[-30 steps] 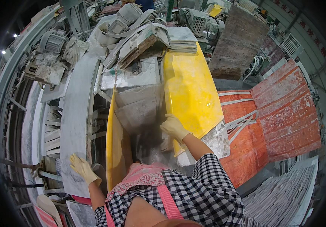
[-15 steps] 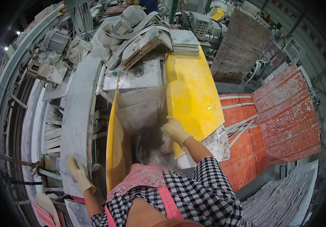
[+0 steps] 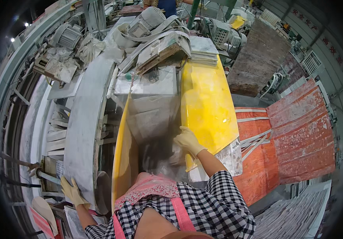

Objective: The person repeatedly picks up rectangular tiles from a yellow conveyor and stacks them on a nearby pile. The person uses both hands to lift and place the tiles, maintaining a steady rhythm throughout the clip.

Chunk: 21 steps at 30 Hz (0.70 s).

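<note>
Left hand (image 3: 73,192), fingers spread, has just slid to the grey slab (image 3: 86,123)'s near left edge, probably minding the rim now, while right hand (image 3: 189,141) curls by the yellow panel (image 3: 208,103), can't tell if pinching.

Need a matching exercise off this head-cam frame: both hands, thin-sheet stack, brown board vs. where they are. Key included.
1. left hand
2. right hand
3. thin-sheet stack
4. brown board

A. lower right of the view
B. beside the yellow panel's left edge
C. beyond the red-orange panel
D. at the long grey slab's near end

Pairs: 1-D, 2-B, 3-A, 4-C
</note>
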Motion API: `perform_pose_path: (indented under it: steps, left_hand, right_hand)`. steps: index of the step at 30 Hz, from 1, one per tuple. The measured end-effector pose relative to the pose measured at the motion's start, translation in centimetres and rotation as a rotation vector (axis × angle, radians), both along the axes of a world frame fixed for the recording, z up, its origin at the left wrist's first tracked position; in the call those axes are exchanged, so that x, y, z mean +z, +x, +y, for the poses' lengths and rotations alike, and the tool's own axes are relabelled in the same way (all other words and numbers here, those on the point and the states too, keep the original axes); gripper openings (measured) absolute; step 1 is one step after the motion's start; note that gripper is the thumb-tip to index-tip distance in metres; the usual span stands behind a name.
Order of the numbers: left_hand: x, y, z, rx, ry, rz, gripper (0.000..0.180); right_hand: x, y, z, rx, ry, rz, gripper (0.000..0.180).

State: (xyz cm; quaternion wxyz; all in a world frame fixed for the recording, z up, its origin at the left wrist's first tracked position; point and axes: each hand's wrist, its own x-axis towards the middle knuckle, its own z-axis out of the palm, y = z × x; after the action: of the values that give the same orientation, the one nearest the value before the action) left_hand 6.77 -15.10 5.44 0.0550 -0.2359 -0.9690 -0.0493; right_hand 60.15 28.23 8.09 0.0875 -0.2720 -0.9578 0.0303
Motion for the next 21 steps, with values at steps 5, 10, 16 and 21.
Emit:
perform_pose_path:
  steps: [5,10,16,21]
  left_hand:
    - [1.5,0.0,-3.3,0.17,0.014,-0.147,0.072]
    - [-1.0,4.1,-5.8,0.259,0.559,-0.095,0.076]
    - [-0.8,8.2,-5.4,0.505,0.679,-0.07,0.081]
    - [3.0,13.1,-4.9,0.591,0.992,-0.319,0.066]
  right_hand:
    - [-3.0,0.6,0.7,0.005,0.078,0.129,0.031]
    - [-3.7,0.4,1.3,-0.087,-0.579,0.403,0.034]
    - [0.6,-0.6,1.4,0.137,0.028,0.139,0.036]
    - [1.4,-0.8,0.7,0.119,0.031,0.137,0.036]
